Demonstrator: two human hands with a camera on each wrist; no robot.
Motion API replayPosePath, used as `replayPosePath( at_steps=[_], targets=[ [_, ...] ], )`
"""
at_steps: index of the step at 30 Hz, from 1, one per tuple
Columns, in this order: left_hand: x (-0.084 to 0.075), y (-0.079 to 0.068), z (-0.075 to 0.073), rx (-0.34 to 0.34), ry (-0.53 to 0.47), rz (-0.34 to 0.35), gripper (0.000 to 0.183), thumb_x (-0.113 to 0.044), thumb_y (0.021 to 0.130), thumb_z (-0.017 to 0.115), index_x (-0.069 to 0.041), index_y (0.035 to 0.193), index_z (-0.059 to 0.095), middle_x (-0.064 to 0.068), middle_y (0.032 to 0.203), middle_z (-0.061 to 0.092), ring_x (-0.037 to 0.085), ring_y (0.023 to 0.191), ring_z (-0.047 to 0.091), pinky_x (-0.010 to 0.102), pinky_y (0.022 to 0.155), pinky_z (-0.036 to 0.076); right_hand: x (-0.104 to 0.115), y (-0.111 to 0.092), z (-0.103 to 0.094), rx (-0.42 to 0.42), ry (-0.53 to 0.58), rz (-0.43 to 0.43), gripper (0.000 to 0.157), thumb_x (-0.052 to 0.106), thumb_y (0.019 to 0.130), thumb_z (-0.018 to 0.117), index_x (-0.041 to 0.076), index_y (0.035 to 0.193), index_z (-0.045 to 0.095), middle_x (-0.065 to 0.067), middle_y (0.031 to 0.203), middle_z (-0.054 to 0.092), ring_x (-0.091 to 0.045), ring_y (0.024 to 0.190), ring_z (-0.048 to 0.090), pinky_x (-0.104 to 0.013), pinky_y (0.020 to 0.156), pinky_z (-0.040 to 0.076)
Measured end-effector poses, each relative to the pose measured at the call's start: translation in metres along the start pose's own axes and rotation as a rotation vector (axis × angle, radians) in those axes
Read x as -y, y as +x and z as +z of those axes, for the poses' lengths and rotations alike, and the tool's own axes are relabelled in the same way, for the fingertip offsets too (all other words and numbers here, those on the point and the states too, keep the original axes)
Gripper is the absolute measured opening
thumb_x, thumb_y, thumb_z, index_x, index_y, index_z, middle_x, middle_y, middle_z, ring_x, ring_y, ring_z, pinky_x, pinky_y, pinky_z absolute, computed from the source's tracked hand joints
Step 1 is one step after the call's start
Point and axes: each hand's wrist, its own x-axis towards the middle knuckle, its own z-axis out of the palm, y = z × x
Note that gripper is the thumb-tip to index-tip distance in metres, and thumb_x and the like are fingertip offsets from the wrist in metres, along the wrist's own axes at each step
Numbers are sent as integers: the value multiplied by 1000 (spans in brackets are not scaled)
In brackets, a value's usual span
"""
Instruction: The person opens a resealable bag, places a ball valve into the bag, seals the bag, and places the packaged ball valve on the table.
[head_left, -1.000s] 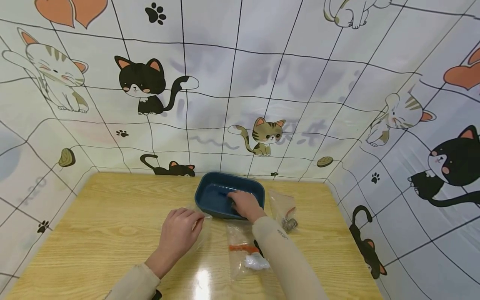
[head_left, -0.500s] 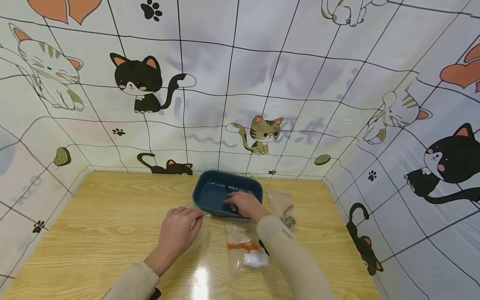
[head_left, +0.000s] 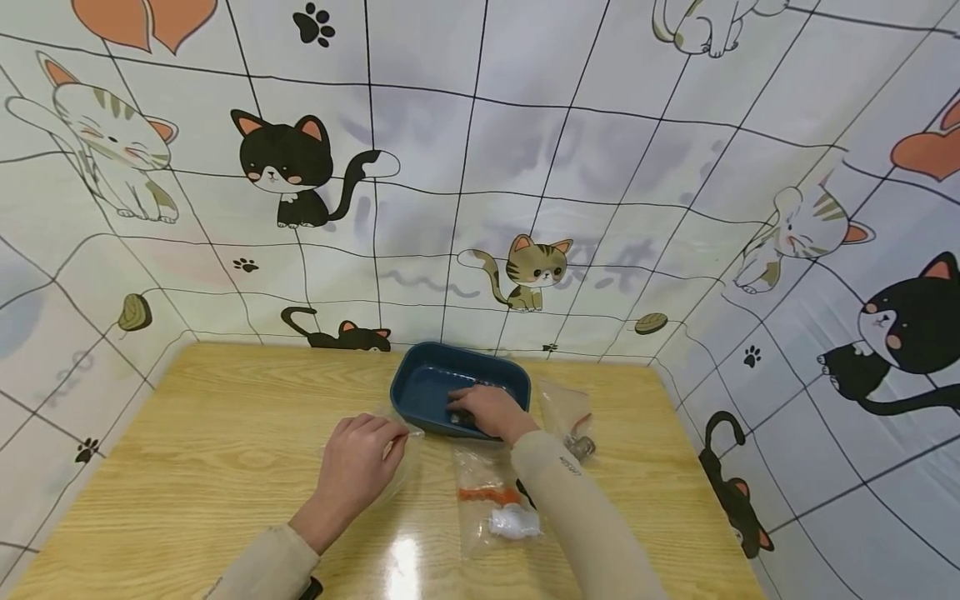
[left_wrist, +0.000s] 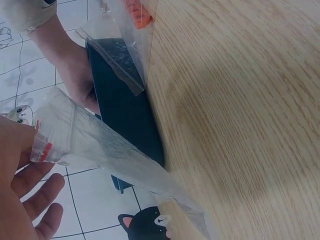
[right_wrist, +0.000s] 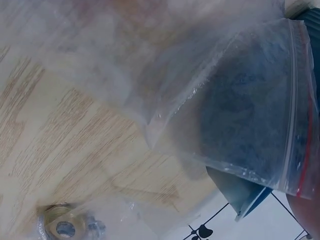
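My left hand (head_left: 362, 462) pinches the top corner of a clear zip bag (left_wrist: 110, 150) between thumb and forefinger, the other fingers loose. The bag hangs slack beside a dark blue basin (head_left: 427, 387) and carries a red seal strip in the left wrist view. Inside the basin, near its front wall, my right hand (head_left: 491, 410) curls its fingers over a small dark object (head_left: 462, 417). Most of that object is hidden under the hand, so I cannot tell its kind. Another dark bit shows just behind the knuckles.
In front of the basin lies a zip bag with an orange piece (head_left: 487, 495) and a white wrapped bundle (head_left: 515, 522), partly under my right sleeve. Right of the basin is another bag (head_left: 562, 406) with a metal ring-like fitting (head_left: 581, 449). A cat-printed sheet (head_left: 420, 208) closes off the back.
My right hand stays in the basin and shifts slightly, its fingers moving over the dark object. The left hand keeps its pinch on the bag and barely moves.
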Motion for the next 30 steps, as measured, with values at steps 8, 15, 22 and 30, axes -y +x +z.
replayPosePath(
  at_steps=[8,15,22,30],
  targets=[
    [0,1,-1,-10,-7,-5,6,-20,79,79,-21,84,76,-6,79,74,19,82,69,42,78,53,-2,3,5,-33,-30,-25,33,18,98,59,31,127,65,10,135,61,-15,125,57,-36,104,47],
    [0,3,-3,-15,-15,-23,5,-18,80,78,-21,82,76,-4,80,74,19,80,69,42,77,53,-3,1,7,-43,39,-39,33,20,92,68,21,125,66,2,126,65,-16,117,61,-33,99,50],
    [-3,7,-3,-41,-1,-17,5,-17,78,79,-20,79,75,-5,75,72,20,74,67,42,73,53,-7,-7,2,-176,-23,2,30,19,93,66,21,123,67,2,121,66,-19,111,60,-32,94,51],
    [-6,12,-7,-34,16,-49,4,-17,77,80,-18,78,77,-5,69,69,19,70,64,42,71,53,5,-18,-23,-318,-32,-20,37,15,91,69,20,127,65,4,126,67,-19,119,57,-30,93,53]
  ],
)
